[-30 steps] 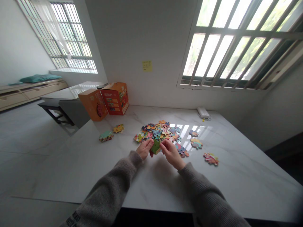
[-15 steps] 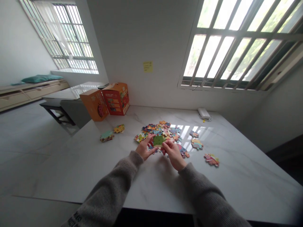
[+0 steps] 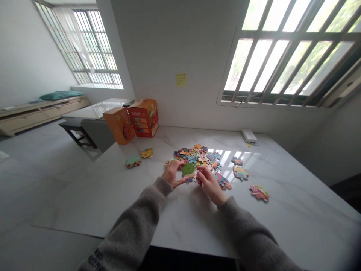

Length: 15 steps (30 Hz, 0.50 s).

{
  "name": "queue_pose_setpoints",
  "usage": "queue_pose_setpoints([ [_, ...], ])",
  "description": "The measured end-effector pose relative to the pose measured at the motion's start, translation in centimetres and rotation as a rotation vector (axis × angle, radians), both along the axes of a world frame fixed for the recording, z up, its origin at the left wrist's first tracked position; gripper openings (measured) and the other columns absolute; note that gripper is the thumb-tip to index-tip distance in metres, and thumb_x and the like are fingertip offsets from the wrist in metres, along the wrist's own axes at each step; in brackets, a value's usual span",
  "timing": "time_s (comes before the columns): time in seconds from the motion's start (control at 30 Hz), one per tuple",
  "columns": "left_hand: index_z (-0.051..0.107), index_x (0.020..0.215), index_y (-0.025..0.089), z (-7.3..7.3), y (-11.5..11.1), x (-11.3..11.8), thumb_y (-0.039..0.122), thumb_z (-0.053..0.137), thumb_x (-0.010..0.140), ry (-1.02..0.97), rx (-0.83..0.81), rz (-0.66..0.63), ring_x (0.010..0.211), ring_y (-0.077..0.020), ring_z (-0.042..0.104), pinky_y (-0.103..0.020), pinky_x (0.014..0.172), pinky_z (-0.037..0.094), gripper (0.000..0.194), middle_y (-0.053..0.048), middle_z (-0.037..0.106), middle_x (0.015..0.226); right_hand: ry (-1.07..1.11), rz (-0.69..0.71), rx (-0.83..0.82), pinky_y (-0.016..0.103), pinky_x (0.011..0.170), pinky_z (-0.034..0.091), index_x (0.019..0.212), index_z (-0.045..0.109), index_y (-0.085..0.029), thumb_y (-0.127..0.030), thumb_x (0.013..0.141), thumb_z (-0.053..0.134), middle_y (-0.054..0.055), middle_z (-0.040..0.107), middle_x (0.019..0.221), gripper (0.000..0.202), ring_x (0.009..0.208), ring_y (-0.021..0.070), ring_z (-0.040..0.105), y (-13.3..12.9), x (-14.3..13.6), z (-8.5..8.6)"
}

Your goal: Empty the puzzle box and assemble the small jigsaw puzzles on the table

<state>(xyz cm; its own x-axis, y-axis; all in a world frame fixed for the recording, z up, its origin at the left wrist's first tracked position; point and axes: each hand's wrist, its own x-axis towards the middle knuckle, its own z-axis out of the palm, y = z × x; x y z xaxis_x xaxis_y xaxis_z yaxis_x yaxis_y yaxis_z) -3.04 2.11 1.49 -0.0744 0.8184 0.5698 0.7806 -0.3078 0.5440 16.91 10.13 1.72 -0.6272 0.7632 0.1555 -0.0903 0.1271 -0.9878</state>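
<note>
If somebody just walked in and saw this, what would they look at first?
Probably the green puzzle piece, held in the left hand near the middle, just in front of the colourful pile of puzzle pieces. Next might come the two orange boxes at the back left of the white table, and the bright barred window at the upper right.

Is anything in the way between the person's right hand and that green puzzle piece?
Nothing visible stands between the right hand and the green puzzle piece, which the left hand holds. The puzzle pile lies beyond them.
</note>
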Motion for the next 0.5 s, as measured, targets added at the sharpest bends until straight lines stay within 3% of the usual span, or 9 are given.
queue_pose_setpoints([
  [0.3, 0.054, 0.115, 0.017, -0.2, -2.2, -2.0, 0.035, 0.075, 0.073, -0.064, 0.007, 0.134, 0.088, -0.0205, 0.058, -0.036, 0.08, 0.052, 0.051, -0.008, 0.057, 0.104, -0.049, 0.039, 0.117, 0.026, 0.056, 0.041, 0.109, 0.059, -0.018, -0.037, 0.092, 0.052, -0.003, 0.054, 0.068, 0.026, 0.059, 0.0122, 0.051, -0.3, 0.4, 0.4],
  [0.5, 0.057, 0.118, 0.018, -1.2, -2.7, -2.2, 0.04, 0.076, 0.072, 0.017, 0.024, 0.185, 0.1, -0.0257, 0.057, -0.04, 0.088, 0.05, 0.054, -0.011, 0.057, 0.112, -0.087, 0.057, 0.133, 0.026, 0.056, 0.041, 0.109, 0.059, -0.018, -0.039, 0.092, 0.051, -0.002, 0.056, 0.072, 0.029, 0.059, 0.0127, 0.051, -0.5, 0.5, 0.4],
])
